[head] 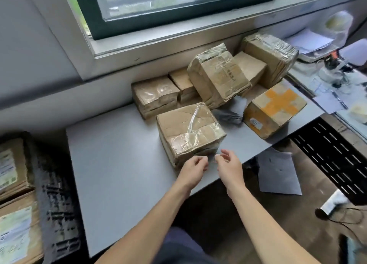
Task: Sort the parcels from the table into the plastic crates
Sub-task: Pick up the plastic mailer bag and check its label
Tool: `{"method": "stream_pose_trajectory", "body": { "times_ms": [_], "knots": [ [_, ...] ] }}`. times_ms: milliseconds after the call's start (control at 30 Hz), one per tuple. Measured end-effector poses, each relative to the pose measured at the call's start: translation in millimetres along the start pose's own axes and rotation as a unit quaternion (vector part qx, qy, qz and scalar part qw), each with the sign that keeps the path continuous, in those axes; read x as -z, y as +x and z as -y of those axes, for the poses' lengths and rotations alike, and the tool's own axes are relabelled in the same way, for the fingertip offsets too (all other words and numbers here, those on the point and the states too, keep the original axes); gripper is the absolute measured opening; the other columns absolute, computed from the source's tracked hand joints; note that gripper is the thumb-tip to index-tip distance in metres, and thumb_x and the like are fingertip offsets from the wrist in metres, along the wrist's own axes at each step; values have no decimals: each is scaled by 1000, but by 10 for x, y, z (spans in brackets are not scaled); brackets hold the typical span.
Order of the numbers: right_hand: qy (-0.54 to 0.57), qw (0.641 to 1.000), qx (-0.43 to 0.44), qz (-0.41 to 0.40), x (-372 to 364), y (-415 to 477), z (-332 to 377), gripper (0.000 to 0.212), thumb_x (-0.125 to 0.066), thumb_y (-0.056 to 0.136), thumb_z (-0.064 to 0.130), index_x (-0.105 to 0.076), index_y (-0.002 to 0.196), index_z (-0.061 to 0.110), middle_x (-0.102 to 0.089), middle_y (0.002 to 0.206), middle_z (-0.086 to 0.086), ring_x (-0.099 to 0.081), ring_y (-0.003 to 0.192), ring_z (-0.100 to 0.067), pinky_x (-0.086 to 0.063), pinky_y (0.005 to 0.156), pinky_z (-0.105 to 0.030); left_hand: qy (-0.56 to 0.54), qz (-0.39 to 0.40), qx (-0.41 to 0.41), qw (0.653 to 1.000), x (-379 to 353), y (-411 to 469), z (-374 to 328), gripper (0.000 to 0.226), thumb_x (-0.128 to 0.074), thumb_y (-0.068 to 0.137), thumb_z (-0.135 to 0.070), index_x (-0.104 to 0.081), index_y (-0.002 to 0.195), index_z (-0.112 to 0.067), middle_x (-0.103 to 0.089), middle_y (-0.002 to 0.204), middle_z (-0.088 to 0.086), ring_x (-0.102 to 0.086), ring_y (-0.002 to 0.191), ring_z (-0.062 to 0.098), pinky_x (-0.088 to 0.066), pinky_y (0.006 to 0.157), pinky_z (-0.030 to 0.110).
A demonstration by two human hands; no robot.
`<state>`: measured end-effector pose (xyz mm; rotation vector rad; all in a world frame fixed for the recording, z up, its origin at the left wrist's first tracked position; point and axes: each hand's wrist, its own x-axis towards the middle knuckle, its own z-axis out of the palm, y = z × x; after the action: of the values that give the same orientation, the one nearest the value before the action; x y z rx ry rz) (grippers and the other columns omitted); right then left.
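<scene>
Hovering at the near bottom edge of a taped cardboard box (188, 128), the left hand (195, 165) and right hand (228, 162) have loosely curled fingers and grip nothing; whether they touch it is unclear. That box sits on the grey table (119, 160), other parcels (218, 75) piled behind it. A dark crate (55, 184) at far left holds labelled parcels (14, 230).

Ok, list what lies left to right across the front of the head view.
plastic crate holding labelled parcels → nearest taped parcel → orange-taped box → black slotted panel
</scene>
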<state>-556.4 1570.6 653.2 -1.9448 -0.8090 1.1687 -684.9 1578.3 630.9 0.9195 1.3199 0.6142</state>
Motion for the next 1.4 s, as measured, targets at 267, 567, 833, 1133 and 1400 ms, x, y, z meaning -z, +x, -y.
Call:
{"method": "stream_pose_trajectory", "body": {
  "times_ms": [267, 567, 833, 1133, 1400],
  "knots": [
    [-60, 995, 46, 70, -41, 1153, 509, 51, -61, 102, 22, -47, 151, 17, -54, 149, -3, -51, 134, -18, -42, 115, -39, 8, -56, 9, 998, -256, 608, -411, 31, -50, 98, -52, -63, 91, -24, -54, 88, -2, -46, 83, 12, -33, 72, 33],
    [-109, 957, 178, 199, -8, 1764, 896, 29, -58, 97, 9, -70, 124, 16, -70, 116, 1, -64, 104, -15, -46, 89, -24, -30, -300, 28, 953, -209, 988, -760, 17, -61, 104, -23, -72, 93, -17, -69, 85, -10, -58, 80, 8, -47, 79, 26],
    [-119, 962, 244, 26, 726, 2854, 1772, 53, -60, 94, 19, -49, 146, 16, -48, 146, -6, -40, 139, -25, -30, 118, -43, -5, -237, -32, 971, -902, 1642, -1681, 38, -59, 106, -21, -51, 143, -21, -59, 130, -16, -53, 112, -1, -41, 90, 10],
    [-69, 951, 289, 84, 734, 2623, 2075, 50, -61, 98, 22, -52, 147, 18, -54, 142, -1, -51, 132, -17, -42, 114, -39, -157, -295, -102, 937, -723, 1786, -1939, 51, -72, 90, -38, -54, 132, -17, -70, 120, -2, -68, 112, 15, -54, 97, 31],
    [42, 909, 393, 131, -186, 1430, 2406, 41, -61, 98, 32, -58, 137, 18, -57, 129, 3, -58, 118, -10, -49, 105, -32, -247, -472, -272, 802, 293, 708, -2069, 43, -74, 79, -38, -60, 112, -14, -68, 99, -4, -64, 87, 5, -52, 78, 23]
  ]
}}
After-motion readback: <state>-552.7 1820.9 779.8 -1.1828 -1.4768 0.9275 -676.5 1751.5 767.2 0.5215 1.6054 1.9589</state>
